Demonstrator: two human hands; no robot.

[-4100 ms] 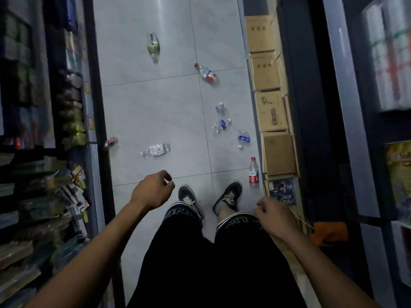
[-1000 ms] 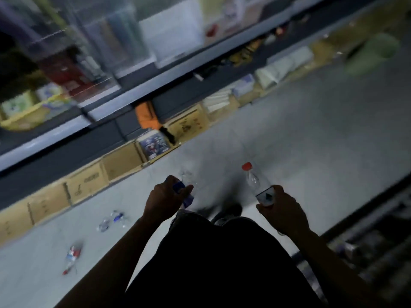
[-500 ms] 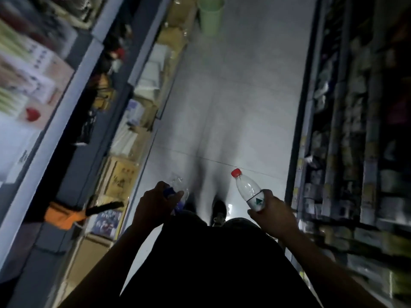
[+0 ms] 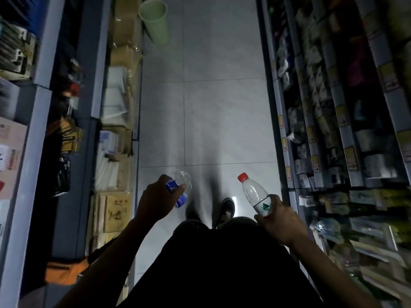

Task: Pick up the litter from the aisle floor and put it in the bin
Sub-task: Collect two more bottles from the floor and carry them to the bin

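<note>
My left hand (image 4: 156,201) grips a crushed clear bottle with a blue label (image 4: 181,187). In my right hand (image 4: 279,221) I hold a clear bottle with a red cap (image 4: 253,193), its neck pointing up and away from me. A pale green bin (image 4: 155,20) stands on the floor at the far end of the aisle, up against the left-hand shelving. Both hands are in front of my waist, far short of the bin.
Grey tiled floor (image 4: 222,107) runs straight ahead between two shelf rows. Cardboard boxes (image 4: 115,210) and stacked packs line the left side. Stocked shelves (image 4: 333,130) close off the right. An orange object (image 4: 64,272) sticks out at lower left. My shoes (image 4: 225,212) show below.
I have turned round from the littered stretch of aisle and now face the bin end. Both hands, empty four seconds ago, each hold a bottle.
</note>
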